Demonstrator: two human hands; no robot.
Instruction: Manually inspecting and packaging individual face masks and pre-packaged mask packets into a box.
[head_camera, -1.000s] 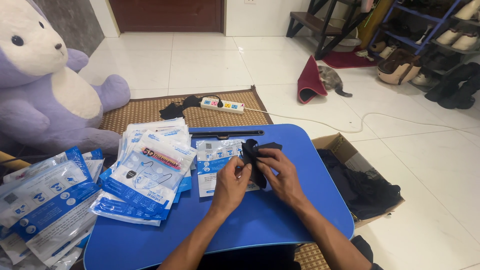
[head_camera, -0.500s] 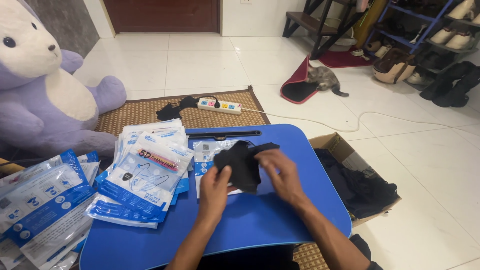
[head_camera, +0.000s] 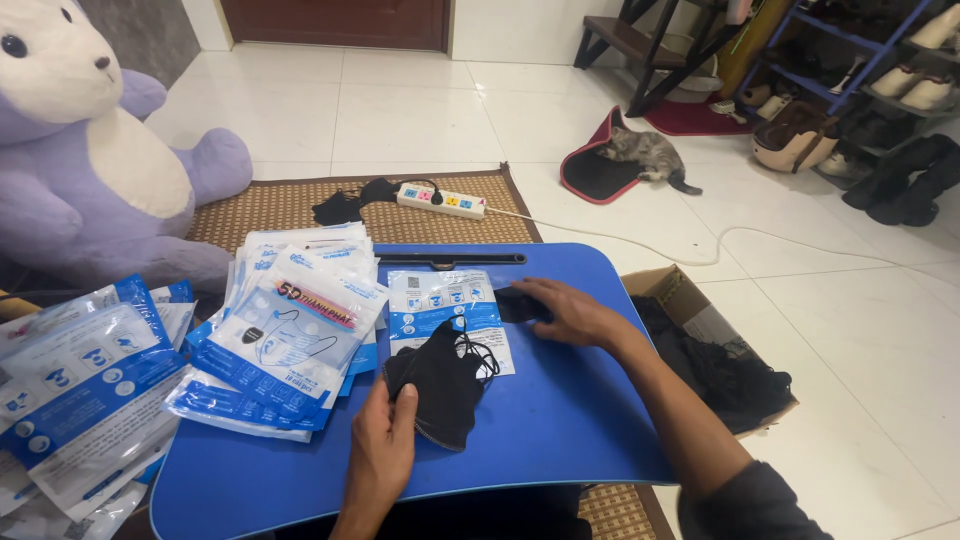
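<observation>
A big purple plush bear (head_camera: 85, 150) sits at the far left on a woven mat (head_camera: 300, 200), beside a blue table (head_camera: 560, 420) that fills the middle of the view. On the right of the table an open cardboard box (head_camera: 690, 300) stands on the white floor, with dark cloth inside it. On the left part of the table lies a stack of packets (head_camera: 290, 330), white and blue, and more packets (head_camera: 70, 390) are spread off its left edge. One flat packet (head_camera: 440, 300) lies alone near the middle of the table. A black mask (head_camera: 445, 385) lies partly on this packet and partly on the bare table, with its ear loops on top. The left hand (head_camera: 385, 450) pinches the near left edge of the mask, thumb on top. The right hand (head_camera: 570, 312) rests flat, fingers together, on a second black piece (head_camera: 512, 303) just beside the packet; I cannot tell whether it grips it. Farther away, a power strip (head_camera: 442, 201) lies on the mat, and a small cat (head_camera: 645, 152) lies on a red mat (head_camera: 590, 175).
</observation>
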